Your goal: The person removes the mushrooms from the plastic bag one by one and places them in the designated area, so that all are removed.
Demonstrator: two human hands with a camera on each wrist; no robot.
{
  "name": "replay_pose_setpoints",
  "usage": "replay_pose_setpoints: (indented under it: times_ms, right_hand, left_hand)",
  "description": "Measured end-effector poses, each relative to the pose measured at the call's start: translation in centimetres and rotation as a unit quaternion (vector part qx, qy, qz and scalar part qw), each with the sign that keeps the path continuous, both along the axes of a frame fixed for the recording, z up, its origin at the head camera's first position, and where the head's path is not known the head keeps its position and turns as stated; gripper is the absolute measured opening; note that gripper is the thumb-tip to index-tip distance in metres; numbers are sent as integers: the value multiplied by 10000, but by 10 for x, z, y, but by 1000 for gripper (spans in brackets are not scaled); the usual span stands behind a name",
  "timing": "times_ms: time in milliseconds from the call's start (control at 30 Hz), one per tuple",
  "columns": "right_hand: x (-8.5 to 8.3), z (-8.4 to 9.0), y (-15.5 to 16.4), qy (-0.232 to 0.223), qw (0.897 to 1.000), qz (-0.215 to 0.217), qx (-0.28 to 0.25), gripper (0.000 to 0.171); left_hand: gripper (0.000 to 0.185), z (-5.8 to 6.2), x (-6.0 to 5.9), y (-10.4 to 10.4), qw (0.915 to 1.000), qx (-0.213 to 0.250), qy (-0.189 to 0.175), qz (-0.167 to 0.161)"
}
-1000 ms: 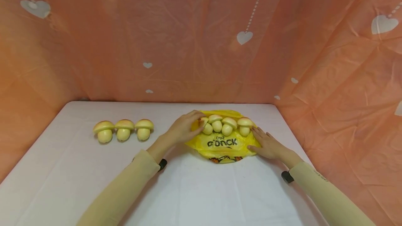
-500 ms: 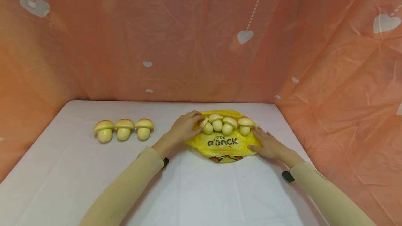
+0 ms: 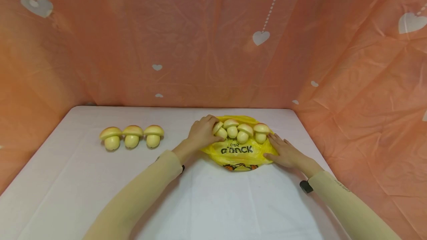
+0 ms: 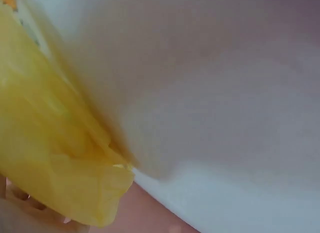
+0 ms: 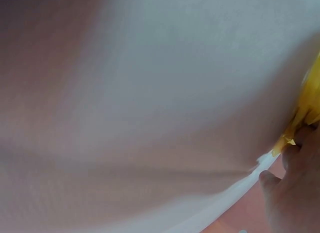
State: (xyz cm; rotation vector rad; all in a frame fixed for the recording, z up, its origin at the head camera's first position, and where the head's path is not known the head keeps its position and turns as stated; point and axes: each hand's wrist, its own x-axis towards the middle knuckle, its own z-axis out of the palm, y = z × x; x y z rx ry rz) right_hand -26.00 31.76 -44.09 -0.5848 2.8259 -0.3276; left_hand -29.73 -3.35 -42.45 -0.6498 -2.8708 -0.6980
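Several pale yellow toy mushrooms with reddish-topped caps lie in a row on a yellow plastic bag [image 3: 237, 156] with black lettering. My left hand [image 3: 200, 133] grips the leftmost mushroom [image 3: 220, 131] on the bag, thumb on the near side and fingers on the far side. The right hand [image 3: 285, 152] rests on the bag's right edge with its fingers straight, fingertips right by the rightmost mushroom [image 3: 261, 133]. In the left wrist view, the bag [image 4: 55, 128] covers much of the left hand. In the right wrist view, the right fingers touch the bag's edge [image 5: 310, 98].
Three more toy mushrooms [image 3: 132, 137] lie side by side on the left of the white-covered table [image 3: 66, 180]. Orange curtains [image 3: 207, 58] with white hearts hang behind the table and along its sides.
My left hand has moved slightly right, and the leftmost mushroom on the bag now shows more fully beside its neighbour. The right hand has stayed in place.
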Motion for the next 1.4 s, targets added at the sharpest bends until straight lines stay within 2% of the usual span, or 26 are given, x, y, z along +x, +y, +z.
replay_pose_setpoints:
  times_ms: [200,367,633,900,1167,1400]
  right_hand:
    - [0,0,0,14,10000,31,-16,90]
    - [0,2,-2,47,10000,66,8,89]
    - [0,2,-3,38,10000,34,36,89]
    - [-1,2,-2,34,10000,35,73,90]
    - [0,2,-2,4,10000,-23,48,89]
    - [1,1,-2,56,10000,14,63,89]
  left_hand:
    - [75,-9,-9,5,9999,33,-63,141]
    - [76,-12,-10,5,9997,-22,-121,194]
    - [76,-12,-9,4,9994,213,-222,160]
    - [82,-12,-11,3,9998,45,-169,104]
    - [73,-11,-8,3,9995,-304,-15,29]
    - [80,-13,-8,5,9997,-128,-122,171]
